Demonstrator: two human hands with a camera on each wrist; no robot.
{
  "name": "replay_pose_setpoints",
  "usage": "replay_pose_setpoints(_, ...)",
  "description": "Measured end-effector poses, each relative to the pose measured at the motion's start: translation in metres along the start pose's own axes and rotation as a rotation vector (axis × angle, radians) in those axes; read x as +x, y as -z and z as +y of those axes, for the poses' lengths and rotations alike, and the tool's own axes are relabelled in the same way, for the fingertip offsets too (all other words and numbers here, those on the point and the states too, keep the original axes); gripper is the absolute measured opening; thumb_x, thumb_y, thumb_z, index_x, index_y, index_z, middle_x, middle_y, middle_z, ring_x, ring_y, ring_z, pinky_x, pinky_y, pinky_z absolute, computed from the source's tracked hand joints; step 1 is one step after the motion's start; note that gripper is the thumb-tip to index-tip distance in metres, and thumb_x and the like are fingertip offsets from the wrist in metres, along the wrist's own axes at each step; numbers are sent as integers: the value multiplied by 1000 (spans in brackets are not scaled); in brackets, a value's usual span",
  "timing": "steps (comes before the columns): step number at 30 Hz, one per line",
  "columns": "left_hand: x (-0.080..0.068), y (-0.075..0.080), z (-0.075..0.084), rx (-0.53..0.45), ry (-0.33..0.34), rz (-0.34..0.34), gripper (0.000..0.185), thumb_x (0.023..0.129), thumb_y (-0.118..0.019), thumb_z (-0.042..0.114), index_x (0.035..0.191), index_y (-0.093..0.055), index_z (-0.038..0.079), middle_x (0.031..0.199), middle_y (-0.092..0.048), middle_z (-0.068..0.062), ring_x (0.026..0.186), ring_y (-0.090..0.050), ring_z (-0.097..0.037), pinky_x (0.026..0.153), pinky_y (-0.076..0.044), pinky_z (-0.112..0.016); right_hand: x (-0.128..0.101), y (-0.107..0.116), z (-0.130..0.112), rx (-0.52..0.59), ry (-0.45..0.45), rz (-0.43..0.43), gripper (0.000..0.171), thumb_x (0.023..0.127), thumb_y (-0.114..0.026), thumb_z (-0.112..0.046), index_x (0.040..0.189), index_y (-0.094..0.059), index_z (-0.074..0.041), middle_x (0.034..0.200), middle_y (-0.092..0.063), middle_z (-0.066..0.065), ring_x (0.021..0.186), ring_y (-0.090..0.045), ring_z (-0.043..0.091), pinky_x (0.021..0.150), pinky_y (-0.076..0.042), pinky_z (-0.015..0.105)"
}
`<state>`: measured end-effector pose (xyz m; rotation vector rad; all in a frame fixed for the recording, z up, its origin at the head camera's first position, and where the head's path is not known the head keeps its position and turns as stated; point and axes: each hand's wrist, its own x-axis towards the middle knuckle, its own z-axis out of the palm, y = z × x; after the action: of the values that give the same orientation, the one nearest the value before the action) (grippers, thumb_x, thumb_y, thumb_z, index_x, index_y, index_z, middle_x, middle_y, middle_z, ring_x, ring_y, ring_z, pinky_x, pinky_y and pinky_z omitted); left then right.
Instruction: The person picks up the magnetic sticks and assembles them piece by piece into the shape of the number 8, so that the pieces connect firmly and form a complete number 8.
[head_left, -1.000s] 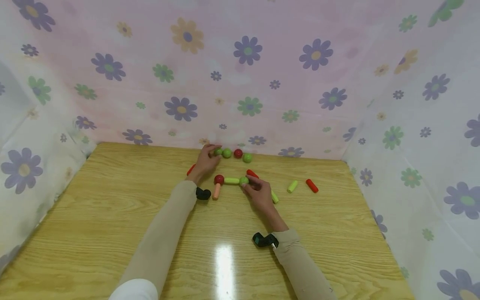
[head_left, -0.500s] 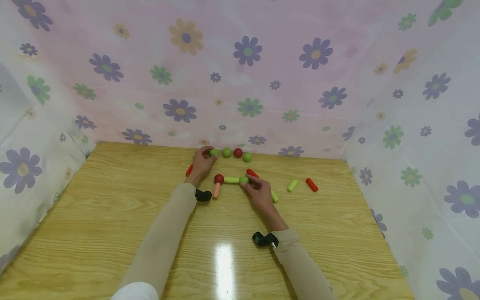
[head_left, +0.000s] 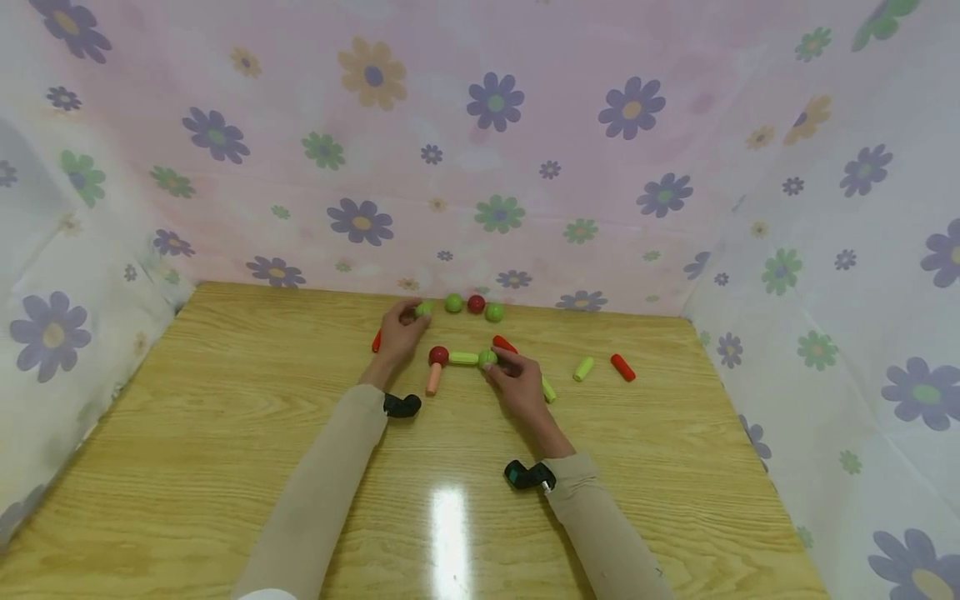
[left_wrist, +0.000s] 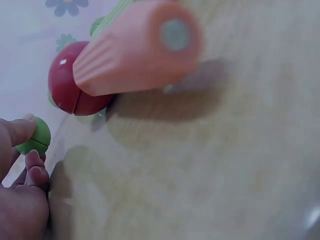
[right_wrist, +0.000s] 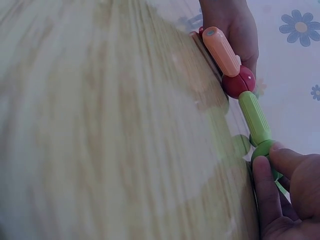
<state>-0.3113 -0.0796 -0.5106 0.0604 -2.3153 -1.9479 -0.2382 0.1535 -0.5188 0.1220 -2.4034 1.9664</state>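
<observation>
Only the head view shows the spare balls (head_left: pixel 474 306) in a row by the backdrop. The left wrist view shows the left hand (head_left: pixel 400 333) pinching a green ball (left_wrist: pixel 34 136) at that row's left end. The right hand (head_left: pixel 517 385) pinches the green end ball (right_wrist: pixel 266 151) of the rod chain (head_left: pixel 457 361) mid-table

Glossy, wood-grain table (head_left: pixel 225 433) — smooth plastic-looking sticks (head_left: pixel 433 380) and balls (head_left: pixel 453 303) — matt flowered cloth walls (head_left: pixel 525 150).
</observation>
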Motion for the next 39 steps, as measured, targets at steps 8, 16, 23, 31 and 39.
replay_pose_setpoints(8,-24,7,1,-26,30,-55,44,105,-58,15,143,-50,-4,135,-53,-25,120,-53,-34,99,-45,-42,-1,1,-1,-32,6,6,37,97,-69,-8,133,-66,1,112,-70,25,81,-68,12,71,-52,16)
replay_pose_setpoints(16,-44,13,5,-32,41,-120,46,104,-60,17,143,-49,-4,135,-53,-24,119,-54,-33,93,-46,-34,0,3,-3,-55,28,-2,39,97,-68,-6,134,-63,6,124,-66,27,88,-67,16,72,-50,16)
replay_pose_setpoints(23,-57,18,-2,-73,-7,-171,42,101,-65,15,137,-55,-2,133,-54,-21,116,-58,-31,86,-48,-20,0,0,1,-79,25,28,38,97,-70,-8,133,-65,3,124,-68,22,83,-62,6,71,-49,15)
replay_pose_setpoints(31,-72,31,0,-7,-36,-196,43,101,-67,19,137,-56,-2,132,-57,-22,116,-62,-35,91,-50,-28,0,0,-1,-103,25,32,36,97,-70,-9,131,-67,1,123,-69,20,86,-61,9,73,-48,17)
replay_pose_setpoints(39,-86,45,4,1,-10,-248,44,98,-69,17,137,-57,0,134,-57,-20,109,-64,-29,84,-50,-23,-1,-1,-1,-77,24,22,36,97,-71,-9,131,-67,1,119,-69,23,88,-66,11,74,-50,16)
